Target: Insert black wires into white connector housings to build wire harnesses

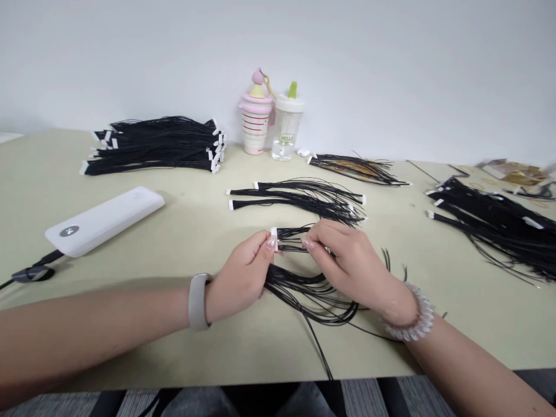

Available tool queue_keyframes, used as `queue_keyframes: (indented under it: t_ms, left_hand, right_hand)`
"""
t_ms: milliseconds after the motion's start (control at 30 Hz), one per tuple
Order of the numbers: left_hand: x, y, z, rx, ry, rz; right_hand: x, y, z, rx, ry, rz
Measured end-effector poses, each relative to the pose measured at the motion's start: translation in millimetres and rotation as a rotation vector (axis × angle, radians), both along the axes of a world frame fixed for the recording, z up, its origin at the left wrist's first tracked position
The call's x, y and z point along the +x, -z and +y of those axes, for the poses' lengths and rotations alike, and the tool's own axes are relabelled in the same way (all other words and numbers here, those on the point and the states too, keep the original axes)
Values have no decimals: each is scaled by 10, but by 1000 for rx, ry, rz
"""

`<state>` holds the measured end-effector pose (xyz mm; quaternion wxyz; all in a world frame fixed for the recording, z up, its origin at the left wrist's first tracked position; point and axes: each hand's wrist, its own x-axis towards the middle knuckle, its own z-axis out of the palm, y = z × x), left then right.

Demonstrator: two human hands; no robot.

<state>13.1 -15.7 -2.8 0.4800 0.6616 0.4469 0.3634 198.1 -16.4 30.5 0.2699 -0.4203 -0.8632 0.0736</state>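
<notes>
My left hand (243, 275) pinches the white connector (274, 238) of a bundle of thin black wires (313, 289) just above the table. My right hand (347, 263) grips the same wires a little to the right of the connector, fingers closed on them. The wires loop down under both hands and trail toward the table's front edge. A band sits on my left wrist and a clear bead bracelet on my right.
More black wire bundles lie behind my hands (304, 200), at back left in a big stack (156, 145), at back centre (356, 168) and at right (495, 223). A white power bank (104, 220) lies left. Two cups (271, 119) stand by the wall.
</notes>
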Motion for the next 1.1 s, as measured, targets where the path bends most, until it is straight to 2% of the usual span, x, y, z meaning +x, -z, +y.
queue_keyframes:
  t_ms: [400, 700, 867, 1000, 1100]
  left_hand:
    - [0, 0, -7, -13, 24, 8]
    - [8, -12, -16, 24, 61, 17]
    - [10, 14, -16, -57, 38, -9]
    - [7, 10, -7, -64, -3, -40]
    - [6, 1, 1, -104, -40, -57]
  right_hand:
    - [-40, 61, 47, 17, 61, -98]
    - [-92, 130, 32, 61, -40, -142]
    - [-6, 91, 82, 20, -18, -118]
    - [98, 48, 137, -26, -27, -120]
    - [163, -27, 134, 0, 12, -86]
